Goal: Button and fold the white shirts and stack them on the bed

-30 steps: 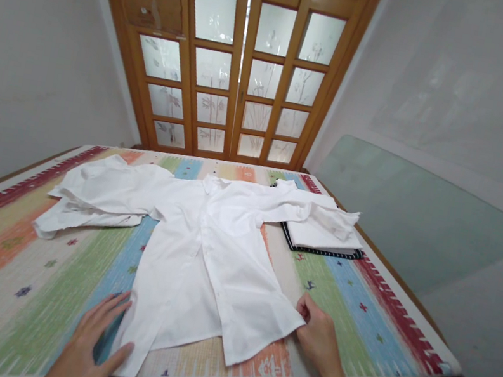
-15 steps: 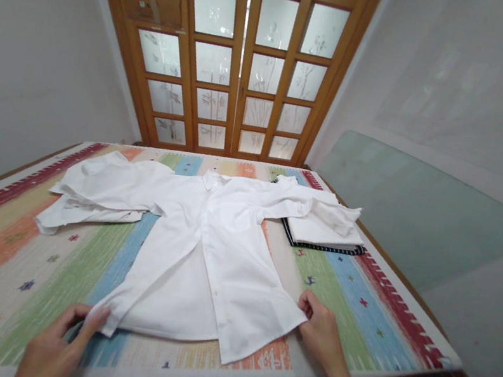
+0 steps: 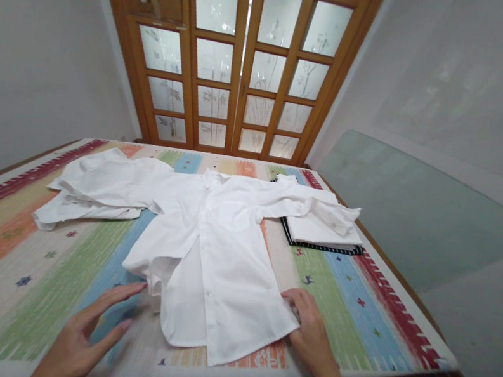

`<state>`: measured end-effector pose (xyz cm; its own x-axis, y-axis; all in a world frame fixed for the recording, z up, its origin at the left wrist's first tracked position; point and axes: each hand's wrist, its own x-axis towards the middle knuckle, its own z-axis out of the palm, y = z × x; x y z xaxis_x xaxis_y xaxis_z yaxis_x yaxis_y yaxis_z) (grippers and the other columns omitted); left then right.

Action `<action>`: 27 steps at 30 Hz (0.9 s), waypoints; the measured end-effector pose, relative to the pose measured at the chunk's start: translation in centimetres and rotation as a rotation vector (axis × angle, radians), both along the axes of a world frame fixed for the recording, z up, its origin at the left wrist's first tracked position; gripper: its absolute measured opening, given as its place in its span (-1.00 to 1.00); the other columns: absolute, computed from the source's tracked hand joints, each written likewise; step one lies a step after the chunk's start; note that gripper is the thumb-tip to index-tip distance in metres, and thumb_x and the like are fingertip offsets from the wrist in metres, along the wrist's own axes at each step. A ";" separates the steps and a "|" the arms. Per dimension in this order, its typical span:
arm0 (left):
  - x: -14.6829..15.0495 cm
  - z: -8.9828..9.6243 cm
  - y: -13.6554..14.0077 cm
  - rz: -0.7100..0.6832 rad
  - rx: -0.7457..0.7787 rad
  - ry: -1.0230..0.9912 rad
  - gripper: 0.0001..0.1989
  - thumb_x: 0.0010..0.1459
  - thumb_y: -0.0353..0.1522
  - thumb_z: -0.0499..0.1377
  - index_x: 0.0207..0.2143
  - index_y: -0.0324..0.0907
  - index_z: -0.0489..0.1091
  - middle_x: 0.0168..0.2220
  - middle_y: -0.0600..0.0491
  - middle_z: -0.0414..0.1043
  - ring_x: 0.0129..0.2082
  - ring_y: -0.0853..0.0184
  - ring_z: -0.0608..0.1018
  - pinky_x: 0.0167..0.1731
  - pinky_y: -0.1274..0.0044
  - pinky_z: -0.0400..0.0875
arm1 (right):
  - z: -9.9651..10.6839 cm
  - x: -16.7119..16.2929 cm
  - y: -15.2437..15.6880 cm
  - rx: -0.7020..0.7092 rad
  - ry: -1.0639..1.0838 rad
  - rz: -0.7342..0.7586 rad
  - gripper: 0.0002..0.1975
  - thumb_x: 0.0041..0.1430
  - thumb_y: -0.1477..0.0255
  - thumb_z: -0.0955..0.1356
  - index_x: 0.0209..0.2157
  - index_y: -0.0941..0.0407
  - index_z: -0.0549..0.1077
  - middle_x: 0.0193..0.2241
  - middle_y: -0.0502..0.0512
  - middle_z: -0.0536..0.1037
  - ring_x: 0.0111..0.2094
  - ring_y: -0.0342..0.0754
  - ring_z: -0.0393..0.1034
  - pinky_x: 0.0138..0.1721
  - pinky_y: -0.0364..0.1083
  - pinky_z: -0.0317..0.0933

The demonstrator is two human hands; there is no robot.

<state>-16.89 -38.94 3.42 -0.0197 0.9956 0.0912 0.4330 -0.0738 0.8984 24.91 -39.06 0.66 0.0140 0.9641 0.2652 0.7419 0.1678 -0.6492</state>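
Note:
A white button-up shirt (image 3: 239, 263) lies spread out, its collar at the far side and its front panels parted at the bottom. Its lower left side is bunched up and folded inward. My left hand (image 3: 90, 329) is just off that bunched part, thumb and fingers apart, holding nothing; its fingertips are near the cloth. At the lower right corner of the hem, my right hand (image 3: 305, 326) has its fingers curled on the fabric, with the thumb hidden. The right sleeve lies over a stack of folded clothes (image 3: 321, 233), white with a black edge beneath.
Under the shirt is a table with a striped, multicoloured cloth (image 3: 87, 277). Another white garment part (image 3: 83, 212) shows beneath the left sleeve. Beyond stand wooden doors (image 3: 240, 83) with frosted panes. A glass panel (image 3: 413, 203) leans on the right wall.
My left hand has let go of the shirt's lower left corner, and that side has folded inward. My right hand has shifted slightly left along with the right corner.

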 end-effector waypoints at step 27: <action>-1.6 1.9 1.3 0.438 0.281 0.340 -0.70 0.01 -0.05 0.12 -0.43 -0.06 0.42 -0.38 0.07 0.52 -0.29 0.16 0.57 -0.12 0.38 0.47 | 0.1 3.1 0.8 0.091 0.024 -0.131 -0.61 -0.09 0.53 0.20 -0.23 0.10 0.51 -0.24 0.15 0.61 -0.17 0.07 0.50 -0.09 0.02 0.34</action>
